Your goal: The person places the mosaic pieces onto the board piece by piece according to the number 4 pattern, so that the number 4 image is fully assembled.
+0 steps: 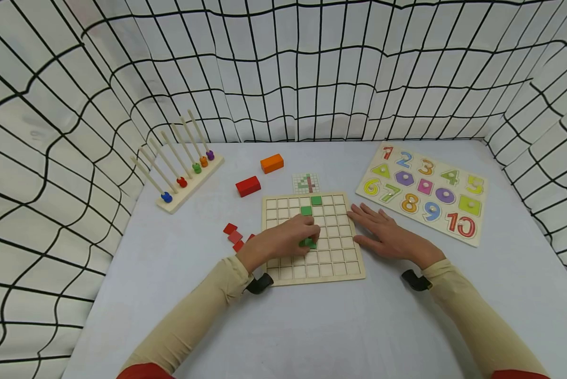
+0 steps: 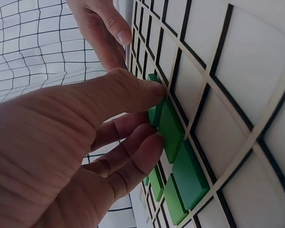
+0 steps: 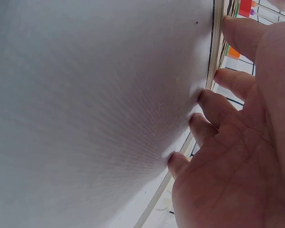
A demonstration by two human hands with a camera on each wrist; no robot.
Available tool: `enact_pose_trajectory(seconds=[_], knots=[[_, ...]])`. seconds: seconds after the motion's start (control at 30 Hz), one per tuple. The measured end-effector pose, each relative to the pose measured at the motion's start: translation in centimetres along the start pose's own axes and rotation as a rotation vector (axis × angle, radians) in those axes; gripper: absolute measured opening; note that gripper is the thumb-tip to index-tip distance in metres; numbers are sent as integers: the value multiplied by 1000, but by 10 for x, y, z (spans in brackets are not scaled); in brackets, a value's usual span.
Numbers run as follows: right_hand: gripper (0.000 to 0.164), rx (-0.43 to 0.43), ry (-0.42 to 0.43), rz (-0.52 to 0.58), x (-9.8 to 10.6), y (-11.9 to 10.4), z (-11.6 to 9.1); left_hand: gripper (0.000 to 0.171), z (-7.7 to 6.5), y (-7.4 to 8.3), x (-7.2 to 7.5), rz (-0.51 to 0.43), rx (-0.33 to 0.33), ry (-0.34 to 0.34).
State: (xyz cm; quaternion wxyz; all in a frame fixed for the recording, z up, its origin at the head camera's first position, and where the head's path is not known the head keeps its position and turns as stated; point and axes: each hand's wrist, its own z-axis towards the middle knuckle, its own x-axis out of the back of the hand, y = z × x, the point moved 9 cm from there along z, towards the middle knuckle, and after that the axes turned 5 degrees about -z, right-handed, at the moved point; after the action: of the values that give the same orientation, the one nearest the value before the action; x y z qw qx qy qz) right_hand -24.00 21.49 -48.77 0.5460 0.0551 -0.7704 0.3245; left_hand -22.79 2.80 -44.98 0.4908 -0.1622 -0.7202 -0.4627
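My left hand (image 1: 285,238) reaches over a wooden grid board (image 1: 326,278), thumb and fingers curled down onto its middle. In the left wrist view, the thumb and fingertips pinch a green square tile (image 2: 155,114) at the board's surface. More green tiles (image 2: 190,175) lie in the cells beside them, partly hidden by the fingers. Farther up the board sit two green tiles, an upper one (image 1: 316,200) and a lower one (image 1: 306,210). My right hand (image 1: 389,237) lies with spread fingers on the table, fingertips touching the board's right edge.
Several red tiles (image 1: 235,237) lie left of the board. Behind it are a small pattern card (image 1: 306,183), a red block (image 1: 248,186) and an orange block (image 1: 271,163). A peg stand with beads (image 1: 188,187) stands back left; a number puzzle (image 1: 418,192) lies right.
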Motion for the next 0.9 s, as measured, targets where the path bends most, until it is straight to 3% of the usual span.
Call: enact_pose_trajectory(seconds=[0.57, 0.9], knots=[[70, -2, 0, 1, -1, 1, 0, 17, 0, 4, -7, 105, -17, -26], [70, 1, 1, -13, -1, 0, 0, 21, -9, 7, 0, 58, -26, 2]])
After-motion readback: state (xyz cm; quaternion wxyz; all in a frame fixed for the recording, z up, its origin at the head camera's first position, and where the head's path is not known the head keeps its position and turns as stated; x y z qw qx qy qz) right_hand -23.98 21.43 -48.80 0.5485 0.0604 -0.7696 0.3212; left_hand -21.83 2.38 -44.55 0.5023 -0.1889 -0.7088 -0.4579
